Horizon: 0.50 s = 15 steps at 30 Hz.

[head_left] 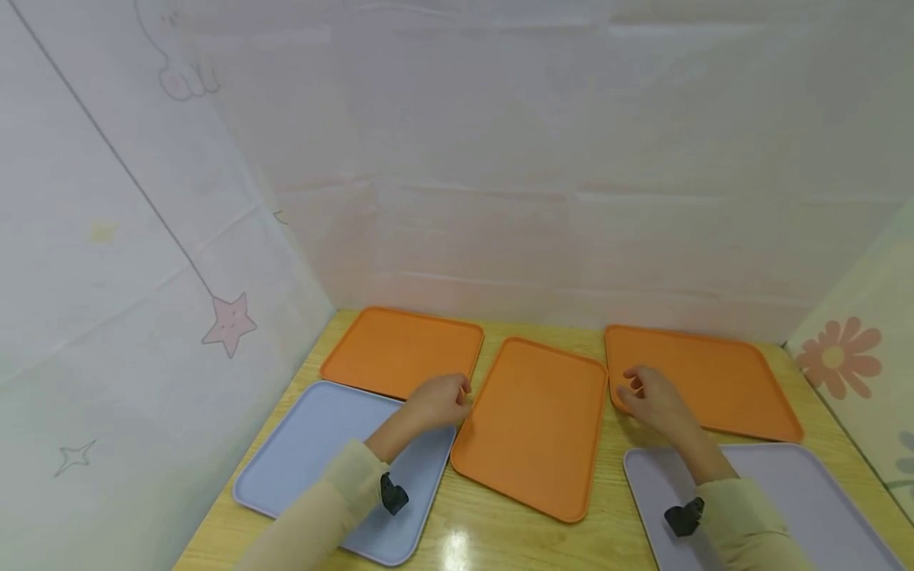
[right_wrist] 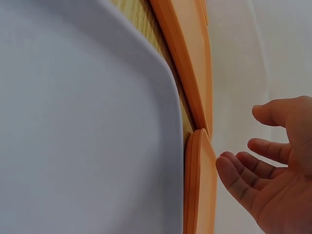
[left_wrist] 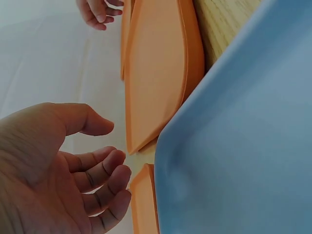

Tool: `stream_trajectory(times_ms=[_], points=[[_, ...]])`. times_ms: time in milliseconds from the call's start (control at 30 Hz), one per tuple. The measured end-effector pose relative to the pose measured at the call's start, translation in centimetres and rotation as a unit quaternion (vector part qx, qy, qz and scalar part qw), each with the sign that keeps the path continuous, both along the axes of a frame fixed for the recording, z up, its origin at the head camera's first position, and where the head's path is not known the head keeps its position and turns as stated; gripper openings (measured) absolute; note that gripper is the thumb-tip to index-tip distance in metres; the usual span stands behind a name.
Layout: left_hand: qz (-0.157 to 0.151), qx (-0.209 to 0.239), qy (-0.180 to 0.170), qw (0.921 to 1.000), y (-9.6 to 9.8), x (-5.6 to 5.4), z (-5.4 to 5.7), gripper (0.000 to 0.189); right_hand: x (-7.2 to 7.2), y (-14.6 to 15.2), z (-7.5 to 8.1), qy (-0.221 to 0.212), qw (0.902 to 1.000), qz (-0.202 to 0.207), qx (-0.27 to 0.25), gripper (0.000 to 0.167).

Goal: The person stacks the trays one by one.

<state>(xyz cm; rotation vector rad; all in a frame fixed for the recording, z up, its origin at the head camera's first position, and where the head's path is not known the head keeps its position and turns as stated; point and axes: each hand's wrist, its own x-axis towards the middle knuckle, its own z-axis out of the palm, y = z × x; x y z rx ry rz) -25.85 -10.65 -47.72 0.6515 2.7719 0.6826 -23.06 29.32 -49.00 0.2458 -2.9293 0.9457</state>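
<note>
In the head view my left hand point(head_left: 437, 402) is over the corner where a blue tray point(head_left: 314, 452), the left orange tray point(head_left: 403, 349) and the middle orange tray point(head_left: 535, 428) come close together. Its fingers are loosely bent with nothing between them, as the left wrist view shows with the hand point(left_wrist: 63, 165) apart from the trays. My right hand point(head_left: 653, 400) hovers over the left end of the right orange tray point(head_left: 714, 381), its forearm crossing a lavender tray point(head_left: 793, 492). The right wrist view shows that hand point(right_wrist: 278, 170) holding nothing, fingers loosely curved.
All the trays lie on a light wooden table point(head_left: 493, 547). A pale sheet point(head_left: 471, 159) with faint creases hangs behind it, and a printed sheet point(head_left: 107, 317) with a pink star stands at the left. A flower-printed sheet point(head_left: 878, 317) borders the right side.
</note>
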Motion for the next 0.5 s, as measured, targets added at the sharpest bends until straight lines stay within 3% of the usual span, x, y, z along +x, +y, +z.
stream_trajectory(times_ms=[167, 500], points=[[-0.002, -0.014, -0.019, 0.9997, 0.1, 0.3, -0.2, 0.032, 0.1, -0.6, -0.1, -0.003, 0.9999, 0.013, 0.01, 0.04], [-0.021, -0.038, -0.024, 0.9988, 0.4, 0.4, -0.8, 0.035, 0.5, -1.4, -0.4, -0.068, 0.9976, 0.012, 0.005, 0.038]])
